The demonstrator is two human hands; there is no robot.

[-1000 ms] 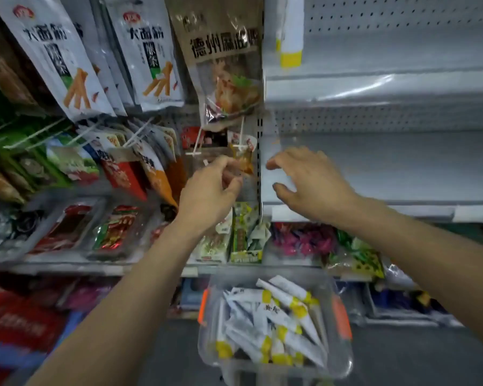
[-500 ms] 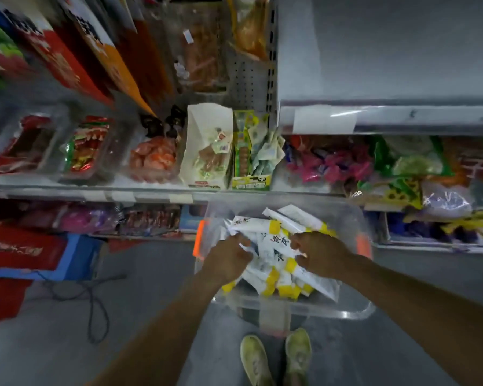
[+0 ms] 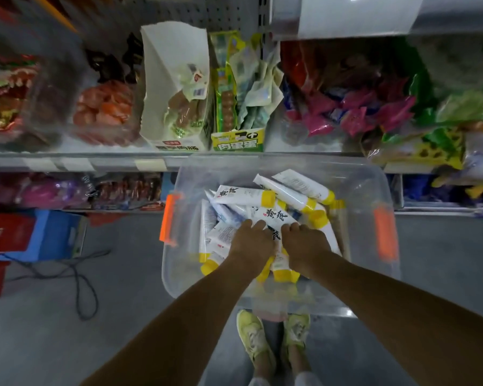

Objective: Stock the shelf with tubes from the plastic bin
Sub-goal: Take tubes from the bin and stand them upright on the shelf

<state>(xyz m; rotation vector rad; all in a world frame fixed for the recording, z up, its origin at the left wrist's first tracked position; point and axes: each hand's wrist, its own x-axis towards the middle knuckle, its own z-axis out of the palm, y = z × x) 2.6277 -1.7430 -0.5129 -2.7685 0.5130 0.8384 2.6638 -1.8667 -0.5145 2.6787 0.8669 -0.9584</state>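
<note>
Head view: picking stage, reaching with left hand (image 3: 253, 243) and right hand (image 3: 304, 243) into the plastic bin (image 3: 357, 190), both laid knuckles-up on the heap of tubes (image 3: 243, 195). Cannot tell either grip: fingertips buried among tubes, perhaps curled round one. Next, probably: close on a tube, lift clear of the rim, carry up to the shelf (image 3: 457, 30), mostly cut off at top. Blurred at left.

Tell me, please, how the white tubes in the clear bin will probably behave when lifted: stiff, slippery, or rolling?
The tubes lie heaped crosswise in the plastic bin, so they probably slide over each other. Their smooth skin looks slippery. The flat crimped ends and broad yellow caps should keep them from rolling far.
</note>
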